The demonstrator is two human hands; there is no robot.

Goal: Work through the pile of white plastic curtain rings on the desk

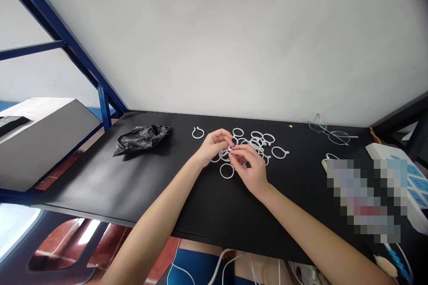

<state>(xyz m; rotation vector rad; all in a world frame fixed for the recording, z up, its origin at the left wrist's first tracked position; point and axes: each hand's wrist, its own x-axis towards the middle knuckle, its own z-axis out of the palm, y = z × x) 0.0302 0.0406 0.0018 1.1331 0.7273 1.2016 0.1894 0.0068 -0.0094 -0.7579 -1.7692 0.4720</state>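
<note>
Several white plastic rings [257,142] lie in a loose heap on the black table [187,196]. My left hand [214,144] and my right hand [250,167] meet over the near side of the heap, fingers pinched together on one white ring [228,149] held between them. Another ring [226,171] lies flat just below my hands. A single open ring [198,132] lies apart to the left of the heap.
A crumpled black plastic bag [142,139] sits on the left of the table. A pair of glasses [331,133] lies at the far right, with a white power strip [401,173] beside it. Blue metal frame bars [83,64] stand at the left. Cables hang under the table's front edge.
</note>
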